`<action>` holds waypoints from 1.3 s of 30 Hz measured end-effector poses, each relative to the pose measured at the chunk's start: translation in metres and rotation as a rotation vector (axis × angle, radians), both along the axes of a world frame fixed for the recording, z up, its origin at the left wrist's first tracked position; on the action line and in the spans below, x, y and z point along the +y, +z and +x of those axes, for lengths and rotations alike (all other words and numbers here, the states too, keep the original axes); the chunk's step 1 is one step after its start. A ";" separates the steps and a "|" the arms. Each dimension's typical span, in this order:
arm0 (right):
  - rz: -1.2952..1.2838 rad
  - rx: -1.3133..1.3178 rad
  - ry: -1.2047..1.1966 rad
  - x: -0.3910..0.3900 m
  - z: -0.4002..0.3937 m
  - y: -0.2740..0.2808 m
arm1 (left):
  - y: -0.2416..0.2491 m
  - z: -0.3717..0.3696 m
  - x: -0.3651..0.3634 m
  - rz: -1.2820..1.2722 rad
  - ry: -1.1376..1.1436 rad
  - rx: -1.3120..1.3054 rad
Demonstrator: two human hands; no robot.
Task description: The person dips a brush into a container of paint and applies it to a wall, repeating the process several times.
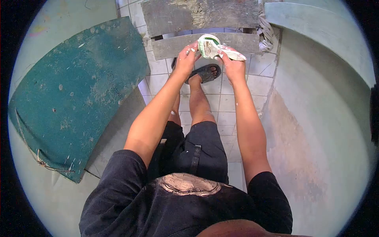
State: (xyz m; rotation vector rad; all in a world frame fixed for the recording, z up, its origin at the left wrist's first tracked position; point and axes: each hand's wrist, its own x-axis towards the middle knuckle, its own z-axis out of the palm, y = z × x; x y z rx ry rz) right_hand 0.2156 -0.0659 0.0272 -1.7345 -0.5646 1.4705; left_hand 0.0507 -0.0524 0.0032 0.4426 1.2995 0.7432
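Note:
My left hand (186, 58) grips the left side of a small round tub (203, 36), white outside with green showing within. White paint marks dot its fingers. My right hand (232, 65) is closed around a paintbrush (237, 55) whose pale handle points right and is smeared with white. The brush head lies across the tub's mouth, its brownish band facing up. The bristle tips are hard to make out. Both hands are held out in front of me, above the tiled floor and close to a worn grey plank.
A weathered wooden bench (197, 17) stands ahead, with a crumpled cloth (266, 33) at its right end. A scuffed green board (75, 94) leans on the left. A patchy pale wall (312, 130) rises on the right. White tiles (227, 102) cover the floor beneath my sandalled feet.

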 end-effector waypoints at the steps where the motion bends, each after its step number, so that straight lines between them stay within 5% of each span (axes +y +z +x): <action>1: -0.013 -0.006 0.005 0.000 0.001 -0.002 | 0.001 0.000 0.001 -0.013 -0.005 -0.006; 9: 0.106 -0.464 0.148 0.008 -0.013 0.028 | -0.004 -0.003 0.004 0.079 -0.137 0.080; 11: 0.071 -0.213 0.046 0.004 -0.015 0.021 | -0.010 -0.002 -0.001 0.105 -0.160 0.160; 15: 0.040 -0.135 0.006 0.002 -0.015 0.008 | 0.004 0.003 0.002 0.041 -0.031 0.116; 17: -0.038 0.211 -0.215 0.008 -0.017 0.018 | 0.005 0.001 0.001 0.027 -0.008 0.075; 21: -0.111 0.269 -0.226 0.011 -0.010 0.017 | 0.005 -0.001 0.003 0.015 -0.034 0.025; 24: -0.088 0.185 -0.176 0.008 -0.009 0.027 | 0.010 0.000 0.006 -0.022 -0.015 0.021; 26: 0.060 -0.402 0.153 0.002 -0.006 0.029 | 0.011 0.003 0.006 -0.028 -0.028 0.070; 29: 0.150 -0.505 0.081 0.003 -0.014 0.040 | 0.003 0.001 0.003 0.006 -0.045 0.066; 39: 0.079 -0.318 0.109 -0.001 -0.014 0.026 | 0.014 0.003 0.000 0.007 -0.023 -0.001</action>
